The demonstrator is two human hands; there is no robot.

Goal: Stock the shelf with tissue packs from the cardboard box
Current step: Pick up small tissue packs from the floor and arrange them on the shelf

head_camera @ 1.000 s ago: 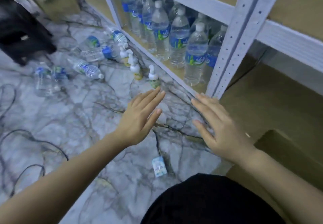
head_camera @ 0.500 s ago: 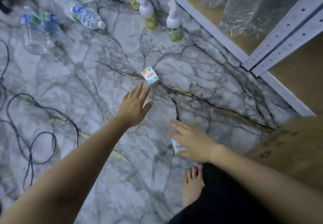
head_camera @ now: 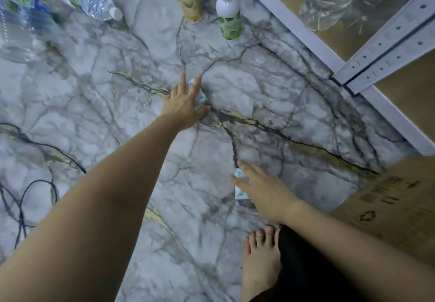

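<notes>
Two small tissue packs lie on the marble floor. My left hand (head_camera: 186,104) lies flat on the farther pack (head_camera: 202,97), fingers straight, and covers most of it. My right hand (head_camera: 263,188) rests with spread fingers on the nearer pack (head_camera: 240,194), whose white and blue edge shows at its left. The cardboard box (head_camera: 388,202) sits at the right edge, just right of my right arm. The grey metal shelf (head_camera: 306,33) runs along the upper right, its lowest board partly filled with water bottles (head_camera: 329,0).
Two pump bottles (head_camera: 229,16) stand on the floor near the shelf rail. Loose water bottles (head_camera: 91,0) lie at the upper left. Black cables (head_camera: 23,195) trail along the left. My bare foot (head_camera: 261,261) stands below my right hand. A shelf upright (head_camera: 388,42) crosses the upper right.
The view has dropped from the shelf to the floor. My left hand reached forward onto the farther pack, and my right hand settled over the nearer one.
</notes>
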